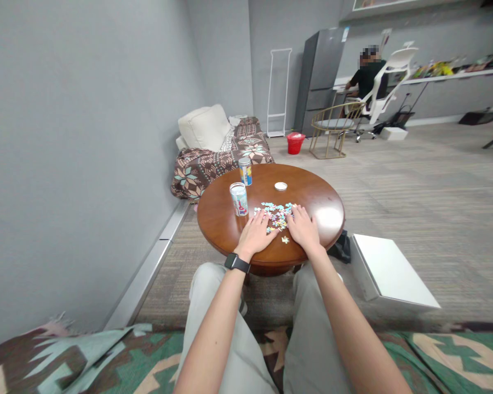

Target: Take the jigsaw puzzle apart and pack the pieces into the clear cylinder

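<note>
Small colourful jigsaw puzzle pieces [277,216] lie in a loose pile on the round wooden table [217,230]. My left hand [256,234] rests flat at the pile's left edge, fingers stretched out and thumb pointing toward the middle. At the right edge lies my right hand [303,225], its fingers spread and touching the pieces. One separate piece [285,239] sits between the hands, nearer to me. Just beyond my left hand stands an uncapped can [239,200] with a printed label. Some pieces are hidden under my fingers.
A second can [245,172], lidded, stands farther back, and a round lid [280,186] lies right of it. A white box [394,268] is on the floor at right. Beyond are a covered sofa [213,158], a red bucket [296,143] and a seated person [372,76].
</note>
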`<act>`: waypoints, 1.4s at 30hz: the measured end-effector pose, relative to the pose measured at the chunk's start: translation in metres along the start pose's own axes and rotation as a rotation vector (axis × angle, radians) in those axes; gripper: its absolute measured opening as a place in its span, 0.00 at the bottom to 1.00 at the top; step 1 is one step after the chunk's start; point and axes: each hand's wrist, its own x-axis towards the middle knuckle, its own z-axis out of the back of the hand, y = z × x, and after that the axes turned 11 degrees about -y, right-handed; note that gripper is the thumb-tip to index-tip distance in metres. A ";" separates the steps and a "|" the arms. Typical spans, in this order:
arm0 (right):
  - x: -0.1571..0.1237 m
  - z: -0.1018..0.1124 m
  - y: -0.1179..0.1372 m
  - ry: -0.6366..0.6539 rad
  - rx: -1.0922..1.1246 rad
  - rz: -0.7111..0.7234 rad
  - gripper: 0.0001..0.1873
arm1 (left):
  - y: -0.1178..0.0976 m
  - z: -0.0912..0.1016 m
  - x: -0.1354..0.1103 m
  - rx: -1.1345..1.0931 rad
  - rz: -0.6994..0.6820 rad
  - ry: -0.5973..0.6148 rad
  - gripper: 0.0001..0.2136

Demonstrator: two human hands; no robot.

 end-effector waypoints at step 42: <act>-0.006 0.021 0.005 0.306 0.180 0.476 0.36 | -0.006 0.006 0.010 0.261 0.084 0.035 0.33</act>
